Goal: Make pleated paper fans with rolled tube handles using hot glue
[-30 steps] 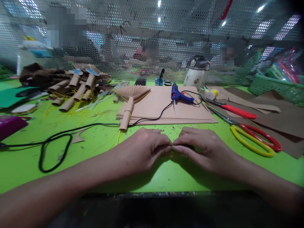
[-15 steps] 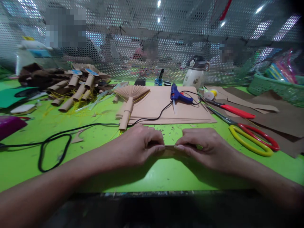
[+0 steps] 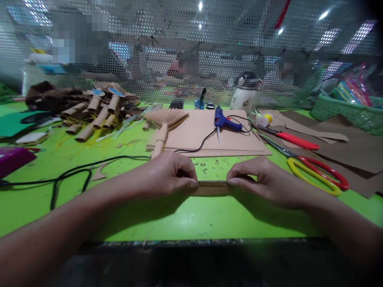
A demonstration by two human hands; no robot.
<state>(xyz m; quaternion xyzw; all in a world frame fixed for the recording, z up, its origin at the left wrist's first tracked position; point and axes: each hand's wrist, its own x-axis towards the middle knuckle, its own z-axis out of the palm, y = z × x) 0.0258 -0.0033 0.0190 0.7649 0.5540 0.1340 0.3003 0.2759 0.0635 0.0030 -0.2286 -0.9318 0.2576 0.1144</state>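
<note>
A narrow folded strip of brown paper [image 3: 212, 189] stretches between my two hands, low over the green table near its front edge. My left hand [image 3: 175, 175] pinches the strip's left part between thumb and fingers. At the other end, my right hand [image 3: 257, 177] grips it the same way. Just beyond my left hand lies a pleated paper fan [image 3: 166, 117] with a rolled paper handle. It rests partly on a stack of brown paper sheets [image 3: 194, 131]. A blue glue gun [image 3: 224, 120] lies on that stack.
Scissors with red and yellow handles [image 3: 317, 175] and a red-handled cutter [image 3: 296, 140] lie right. Brown paper tubes with yellow string [image 3: 101, 113] are heaped left. A black cable [image 3: 98, 161] crosses the left side. A bottle [image 3: 245, 93] and green basket [image 3: 353, 111] stand behind.
My hands have moved apart along the strip, the left one leftward and the right one slightly rightward. More of the paper strip shows between them.
</note>
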